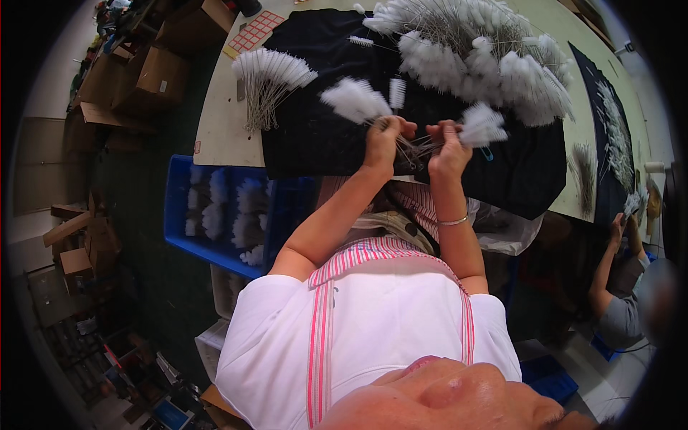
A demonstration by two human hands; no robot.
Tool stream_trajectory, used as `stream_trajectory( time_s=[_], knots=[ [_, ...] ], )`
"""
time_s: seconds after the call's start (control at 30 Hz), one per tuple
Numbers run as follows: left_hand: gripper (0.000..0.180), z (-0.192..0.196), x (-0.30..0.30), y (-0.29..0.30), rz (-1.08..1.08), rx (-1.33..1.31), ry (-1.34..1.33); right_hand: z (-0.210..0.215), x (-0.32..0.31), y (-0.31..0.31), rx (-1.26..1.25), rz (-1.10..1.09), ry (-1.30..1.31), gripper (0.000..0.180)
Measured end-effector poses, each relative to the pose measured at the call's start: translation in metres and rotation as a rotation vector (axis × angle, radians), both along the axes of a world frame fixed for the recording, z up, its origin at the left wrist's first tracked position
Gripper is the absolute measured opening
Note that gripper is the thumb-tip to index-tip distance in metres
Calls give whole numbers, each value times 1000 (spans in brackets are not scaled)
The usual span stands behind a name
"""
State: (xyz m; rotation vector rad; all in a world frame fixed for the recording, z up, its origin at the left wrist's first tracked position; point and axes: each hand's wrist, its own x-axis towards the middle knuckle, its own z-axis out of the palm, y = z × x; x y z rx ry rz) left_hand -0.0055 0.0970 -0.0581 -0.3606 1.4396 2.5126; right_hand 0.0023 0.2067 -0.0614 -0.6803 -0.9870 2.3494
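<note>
no writing can be read. a sheet with a red grid of pale cells lies at the far left of the table, like a page of labels; any print in its cells is too small to tell. a small white label sits on the side of an open box, its print too small to read. a small reddish patch marks the table's near left corner; whether it bears any letters cannot be told.
</note>
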Motion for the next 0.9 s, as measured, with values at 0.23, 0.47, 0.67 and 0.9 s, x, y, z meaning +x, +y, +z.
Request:
stream_trajectory(
  time_s=[0.23, 0.47, 0.67, 0.9],
  knots=[
    [10, -1, -14, -33, 298, -184, 236, 15, 6, 54, 290, -62, 49, 8],
    [35, 10, 16, 4, -316, 62, 237, 24, 4, -8, 457, 460, 104, 44],
    [34, 18, 20, 2, -342, 48, 12, 41, 7, 7, 1441, 525, -189, 51],
    [25, -1, 1, -1, -485, 594, -234, 119, 46, -17, 1647, 287, 254, 43]
  ],
)
